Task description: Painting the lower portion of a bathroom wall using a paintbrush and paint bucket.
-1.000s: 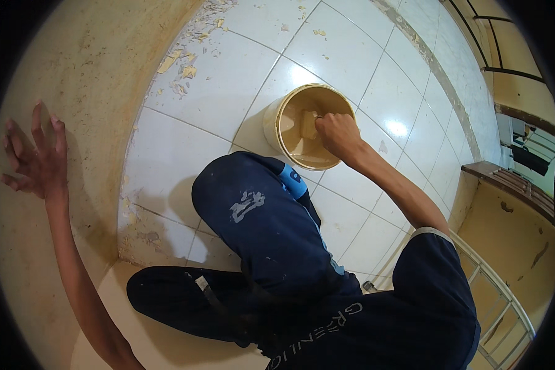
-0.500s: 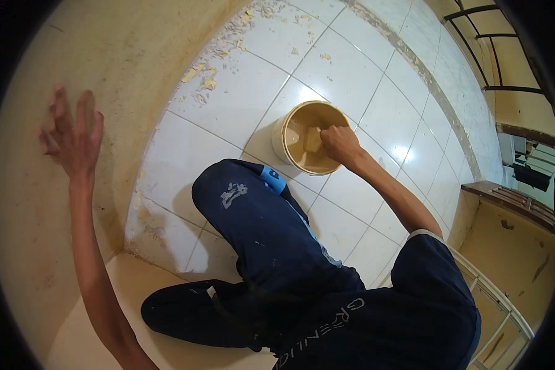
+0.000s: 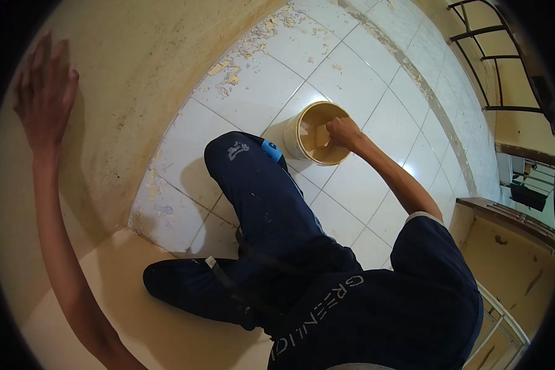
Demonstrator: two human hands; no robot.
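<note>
My right hand (image 3: 344, 132) is closed inside the mouth of a round bucket (image 3: 293, 143) that stands on the tiled floor. Beneath its fingers shows a pale, flat, squarish piece (image 3: 320, 135), of a kind I cannot make out, in the tan bucket. Far to the left, my left hand (image 3: 45, 102) is raised against the beige wall (image 3: 129, 80), its fingers stretched out and nothing in them. Whether the palm presses flat on the wall is hard to tell.
Flakes of peeled paint (image 3: 234, 74) lie on the white tiles along the wall's foot. My bent knee (image 3: 234, 148) in dark trousers is close to the bucket. Black metal bars (image 3: 499, 55) stand at upper right, a white metal frame (image 3: 505, 320) at lower right.
My left hand has moved up and left along the wall, its fingers straighter. My right hand stays in the bucket. The view has shifted slightly.
</note>
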